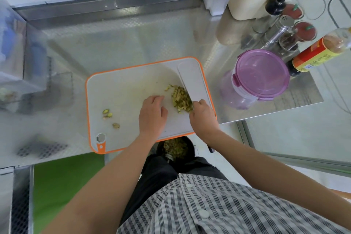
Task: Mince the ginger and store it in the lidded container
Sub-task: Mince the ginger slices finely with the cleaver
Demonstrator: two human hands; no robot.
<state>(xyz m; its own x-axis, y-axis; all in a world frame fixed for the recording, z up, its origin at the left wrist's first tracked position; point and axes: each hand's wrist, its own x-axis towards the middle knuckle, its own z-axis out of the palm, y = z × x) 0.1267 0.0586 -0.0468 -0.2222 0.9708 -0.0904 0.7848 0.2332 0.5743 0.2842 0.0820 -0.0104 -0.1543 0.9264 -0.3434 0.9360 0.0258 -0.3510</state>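
Pile of minced yellow-green ginger (181, 99) lies right of centre on the white plastic cutting board with orange rim (123, 85). Broad white-bladed knife (193, 80) stands at the pile's right side, edge down, touching it. Right hand (204, 118) grips the knife's handle. Left hand (152, 113) rests on the board just left of the pile, fingers loosely bent, holding nothing. A few ginger offcuts (109, 115) lie near-left on the board. Round translucent purple container (260, 80), lid on, stands on the steel counter (114, 43) right of the board.

knife (193, 81) grip hidden by right hand (203, 118) | sauce bottle (321, 51) cut by edge
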